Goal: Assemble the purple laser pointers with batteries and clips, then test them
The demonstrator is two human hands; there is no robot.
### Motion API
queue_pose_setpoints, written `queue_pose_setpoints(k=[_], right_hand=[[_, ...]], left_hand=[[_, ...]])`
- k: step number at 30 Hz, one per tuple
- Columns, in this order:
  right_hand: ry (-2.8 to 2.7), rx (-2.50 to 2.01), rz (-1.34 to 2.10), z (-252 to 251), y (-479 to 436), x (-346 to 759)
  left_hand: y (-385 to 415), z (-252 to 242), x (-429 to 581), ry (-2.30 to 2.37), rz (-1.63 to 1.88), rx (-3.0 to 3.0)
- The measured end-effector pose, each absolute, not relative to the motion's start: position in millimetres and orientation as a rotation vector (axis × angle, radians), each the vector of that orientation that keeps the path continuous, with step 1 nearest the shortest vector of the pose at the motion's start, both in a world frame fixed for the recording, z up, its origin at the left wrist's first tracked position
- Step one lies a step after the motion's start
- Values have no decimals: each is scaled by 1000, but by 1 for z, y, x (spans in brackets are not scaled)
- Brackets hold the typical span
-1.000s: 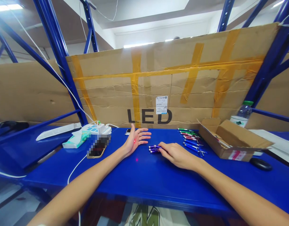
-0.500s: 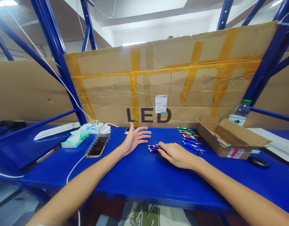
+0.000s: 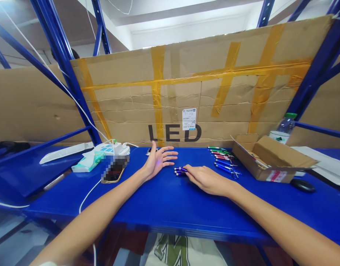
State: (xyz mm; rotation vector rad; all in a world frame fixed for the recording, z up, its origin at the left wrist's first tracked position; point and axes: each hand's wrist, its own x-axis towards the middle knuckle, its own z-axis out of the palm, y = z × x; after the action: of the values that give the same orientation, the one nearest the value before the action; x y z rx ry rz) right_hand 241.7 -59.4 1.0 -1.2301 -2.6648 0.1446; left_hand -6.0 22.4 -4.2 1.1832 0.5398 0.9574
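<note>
My right hand [image 3: 207, 179] is closed round several blue-purple metallic pens [image 3: 180, 170], whose silver ends point left; the rest of them is hidden by my fingers. Facing these ends, my left hand [image 3: 160, 160] is open and empty, palm turned to the right and fingers spread. A faint purple glow shows on its palm. To the right of my right hand, a row of green, red and blue pens [image 3: 223, 159] lies on the blue table [image 3: 164, 207]. A small, partly hidden object [image 3: 148, 152] lies behind my left hand.
An open cardboard box [image 3: 277, 175] stands at the right, near a black mouse [image 3: 303, 186] and a green-capped bottle [image 3: 284, 127]. At the left are a phone [image 3: 114, 171], a tissue pack [image 3: 88, 162] and a white power strip [image 3: 114, 148] with cables. Taped cardboard [image 3: 125, 111] walls off the back.
A purple glow now shows on my left palm. The camera view has shifted slightly, while both hands keep nearly the same place and the pens stay in my right hand.
</note>
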Motion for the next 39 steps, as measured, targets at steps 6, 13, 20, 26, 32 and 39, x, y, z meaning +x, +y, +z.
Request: queue_pose_setpoints(k=[6,13,20,26,32,39], right_hand=[[-2651,-1202,134,-1,-59,243],[-2651,-1234,142,-1,-59,243],[-2640,-1214,159,-5,-55,245],[-2659,-1209,137,-5,-55,246],[-2634,-1214,167,-1,-57,245],[-2704,-1253,92,1,-56,246]], left_hand=[[24,-1,-7,551,974,1127],[23,0,-7,535,979,1132],[23,0,-8,528,978,1131],[23,0,-8,519,969,1126],[20,2,-9,511,961,1147],[26,-2,-6,674,1021,1185]])
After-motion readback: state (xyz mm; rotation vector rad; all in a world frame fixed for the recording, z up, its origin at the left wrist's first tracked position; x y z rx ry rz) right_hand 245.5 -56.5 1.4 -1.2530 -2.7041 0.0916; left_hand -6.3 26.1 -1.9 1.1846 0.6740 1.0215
